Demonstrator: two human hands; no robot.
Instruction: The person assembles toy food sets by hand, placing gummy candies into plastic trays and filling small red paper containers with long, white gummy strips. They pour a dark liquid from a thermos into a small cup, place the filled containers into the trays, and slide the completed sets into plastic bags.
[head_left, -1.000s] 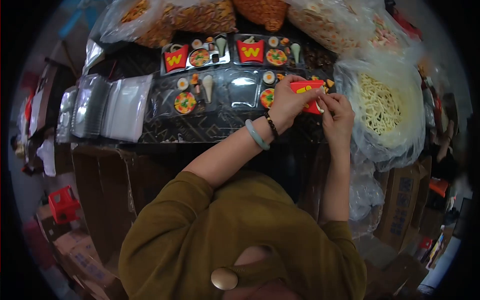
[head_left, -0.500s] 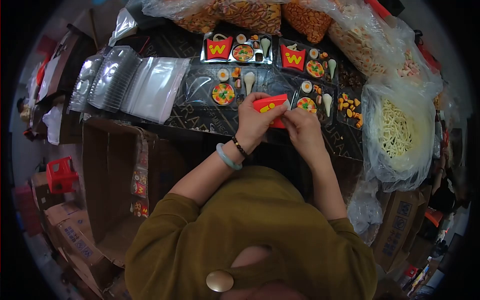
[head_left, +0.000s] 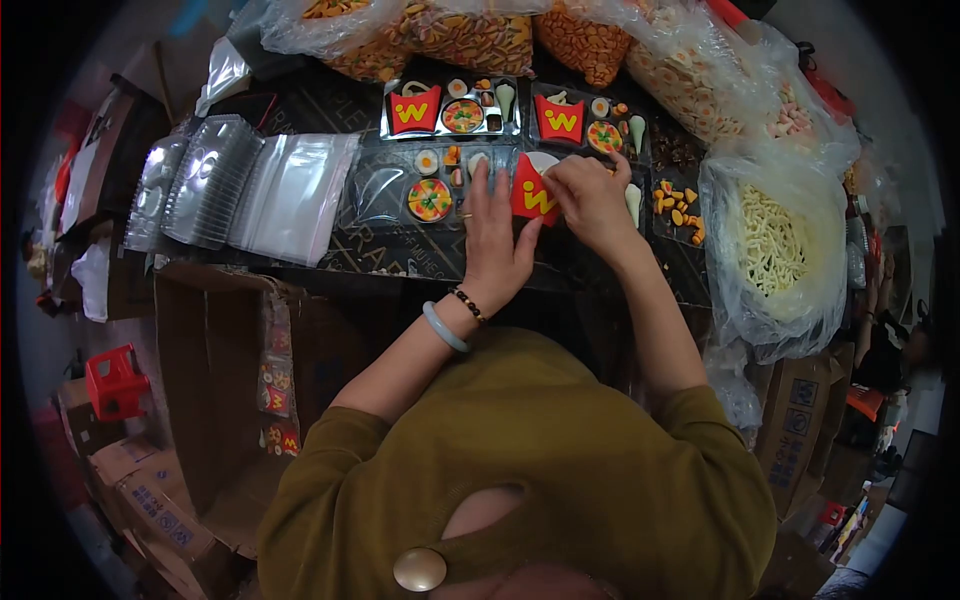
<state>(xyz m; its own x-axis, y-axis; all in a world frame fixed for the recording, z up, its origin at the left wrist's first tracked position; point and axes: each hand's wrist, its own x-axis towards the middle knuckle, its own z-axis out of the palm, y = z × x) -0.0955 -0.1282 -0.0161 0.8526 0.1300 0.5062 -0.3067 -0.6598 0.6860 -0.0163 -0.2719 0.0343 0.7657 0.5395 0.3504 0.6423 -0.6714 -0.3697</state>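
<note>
In my right hand [head_left: 603, 212] is a small red french-fry box [head_left: 531, 200] with a yellow W, pinched at its right edge and standing upright over the lower trays. My left hand [head_left: 492, 245] is stretched out flat just left of the box, its fingertips over the lower left clear tray [head_left: 385, 200] and partly hiding a toy ice cream cone. That tray also holds a mini pizza [head_left: 429, 200] and a fried egg [head_left: 427, 162]. The lower right tray is mostly hidden behind my right hand; a white cone [head_left: 633, 203] shows there.
Two trays behind hold red fry boxes [head_left: 414, 110] and mini foods. Empty clear trays [head_left: 212, 180] and plastic sleeves [head_left: 292, 195] lie left. Bags of small pieces line the back; a bag of white fry strips [head_left: 772, 240] stands right. An open carton [head_left: 215, 380] is below left.
My left hand has let go of the red fry box and spread flat. The box, now in my right hand only, has turned upright with its W facing me. The view has shifted slightly.
</note>
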